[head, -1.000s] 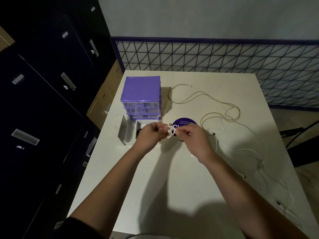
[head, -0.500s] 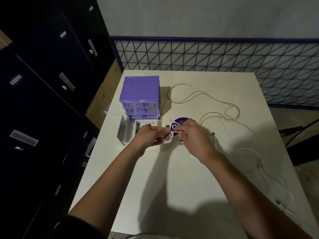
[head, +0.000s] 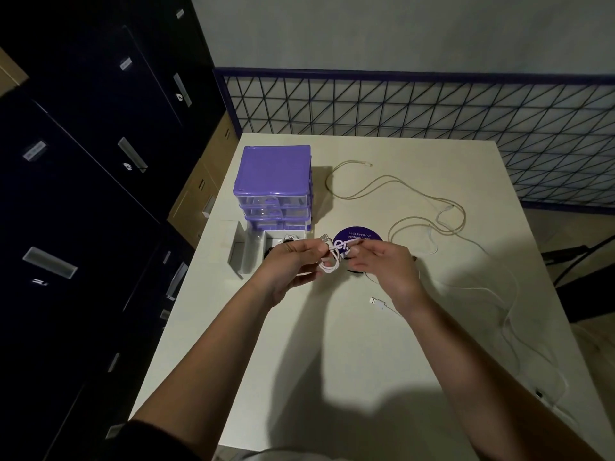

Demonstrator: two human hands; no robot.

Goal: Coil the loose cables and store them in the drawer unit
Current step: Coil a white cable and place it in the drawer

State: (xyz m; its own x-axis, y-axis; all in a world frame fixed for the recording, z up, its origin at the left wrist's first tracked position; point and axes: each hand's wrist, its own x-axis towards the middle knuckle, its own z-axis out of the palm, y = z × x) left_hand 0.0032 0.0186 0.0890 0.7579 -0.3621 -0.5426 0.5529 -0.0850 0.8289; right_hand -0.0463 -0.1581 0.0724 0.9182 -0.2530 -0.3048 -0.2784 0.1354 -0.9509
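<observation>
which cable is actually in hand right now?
The small white cable coil, pinched between the left hand and right hand above the table. The beige cable and the long white cable lie loose, untouched.

On the bench (head: 299, 344) the drawer unit (head: 275, 184) stands at the back left, its pulled-out drawer (head: 263, 247) before it. A round disc (head: 357, 236) lies right of that drawer; loose cables (head: 416, 201) sprawl further right. Cabinets (head: 83, 194) stand left of the bench.
</observation>
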